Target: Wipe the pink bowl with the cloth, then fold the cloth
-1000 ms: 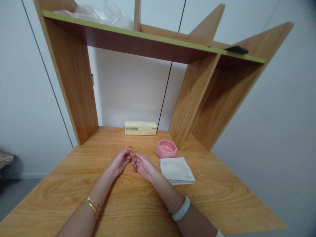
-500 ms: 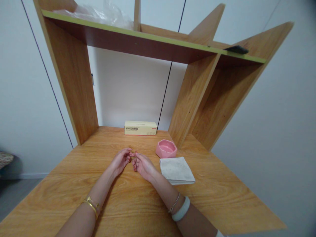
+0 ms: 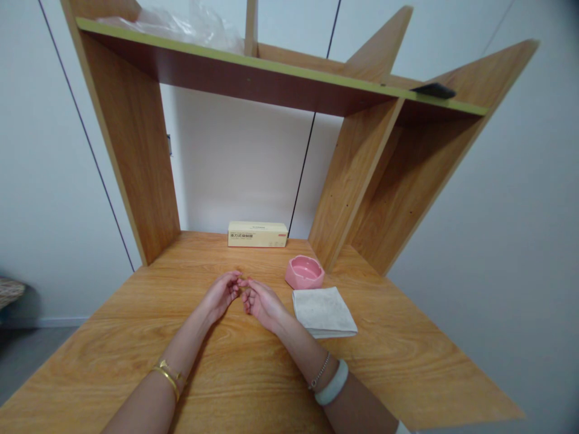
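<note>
My left hand (image 3: 221, 293) and my right hand (image 3: 263, 304) rest on the wooden desk, fingers loosely curled and fingertips meeting or nearly meeting. I see nothing held in either one. To the right of my right hand sits a pink ashtray (image 3: 305, 276) with notches in its rim. Just in front of it lies a folded grey-white cloth (image 3: 324, 312), close to my right forearm. Behind my hands, at the back of the desk, is a long cream cling-film box (image 3: 257, 235) with dark printed lettering.
A wooden shelf unit (image 3: 353, 181) rises from the desk (image 3: 149, 325), with uprights left and right. On its upper shelf lie clear plastic wrapping (image 3: 194, 30) at the left and a dark flat object (image 3: 434, 90) at the right.
</note>
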Demonstrator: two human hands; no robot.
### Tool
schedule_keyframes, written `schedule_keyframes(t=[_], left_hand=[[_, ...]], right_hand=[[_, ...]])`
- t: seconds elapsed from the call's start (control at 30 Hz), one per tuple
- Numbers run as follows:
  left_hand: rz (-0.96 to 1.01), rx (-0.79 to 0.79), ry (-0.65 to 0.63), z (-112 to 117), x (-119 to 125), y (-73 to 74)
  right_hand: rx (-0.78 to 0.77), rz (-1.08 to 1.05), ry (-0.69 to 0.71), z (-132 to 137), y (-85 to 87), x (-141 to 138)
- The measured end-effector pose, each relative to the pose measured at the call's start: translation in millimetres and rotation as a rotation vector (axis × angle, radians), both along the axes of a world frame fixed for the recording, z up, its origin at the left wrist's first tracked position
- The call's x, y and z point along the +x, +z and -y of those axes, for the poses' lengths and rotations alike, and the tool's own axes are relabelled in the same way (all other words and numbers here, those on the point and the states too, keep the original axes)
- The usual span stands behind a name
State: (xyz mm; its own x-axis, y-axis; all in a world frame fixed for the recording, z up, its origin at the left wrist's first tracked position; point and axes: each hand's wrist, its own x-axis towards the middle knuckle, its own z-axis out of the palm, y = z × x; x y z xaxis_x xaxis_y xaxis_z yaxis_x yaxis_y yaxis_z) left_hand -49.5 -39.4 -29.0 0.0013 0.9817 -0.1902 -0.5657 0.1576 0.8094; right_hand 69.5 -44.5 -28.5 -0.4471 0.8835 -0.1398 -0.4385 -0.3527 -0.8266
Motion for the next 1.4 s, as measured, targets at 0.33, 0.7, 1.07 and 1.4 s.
schedule_keyframes(t=[0.33, 0.7, 1.07, 1.4], left_hand=[[-0.017, -0.014, 0.008, -1.4, -0.1, 0.2], [-0.023, -0.015, 0.0, -1.4, 0.3, 0.2], [-0.021, 0.004, -0.005, -2.7, -1.0, -3.2], [-0.014, 0.011, -0.006, -2.6, -0.4, -2.4]], right_hand=[[0.012, -0.013, 0.007, -0.9, -1.5, -0.2], [0.038, -0.018, 0.006, -1.2, -3.1, -0.1], [0.017, -0.003, 0.0, -1.4, -0.9, 0.0], [0.057, -0.025, 0.012, -3.1, -5.8, -0.2]])
